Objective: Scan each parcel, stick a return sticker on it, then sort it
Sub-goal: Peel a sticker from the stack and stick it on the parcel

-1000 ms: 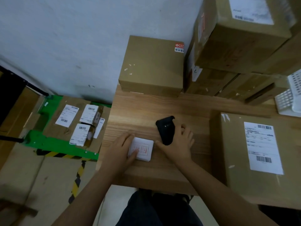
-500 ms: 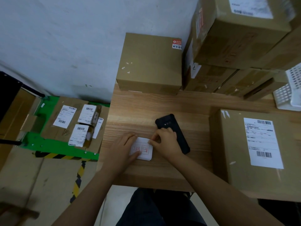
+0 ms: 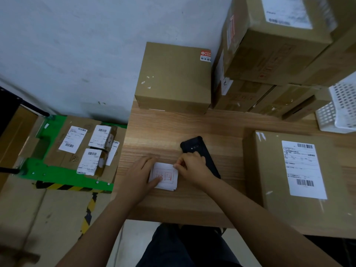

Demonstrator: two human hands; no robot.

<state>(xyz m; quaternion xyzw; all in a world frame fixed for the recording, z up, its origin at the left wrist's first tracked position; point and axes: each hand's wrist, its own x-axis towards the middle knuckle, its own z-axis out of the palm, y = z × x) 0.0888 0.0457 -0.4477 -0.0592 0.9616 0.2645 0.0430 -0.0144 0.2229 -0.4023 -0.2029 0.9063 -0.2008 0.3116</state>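
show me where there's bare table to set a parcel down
Bare wood on the table lies between the plain box at the back and the black scanner; another strip runs along the near edge below the sticker stack. Crowded: the right side, with labelled parcel, stacked boxes and basket.

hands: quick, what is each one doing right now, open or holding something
Left hand: open, flat fingers pressing down the sticker stack.
Right hand: pinching the stack's top right corner.

Dim, flat light, soft shadows. Beyond my right hand the stacked boxes blur, and straight edges bow outward.
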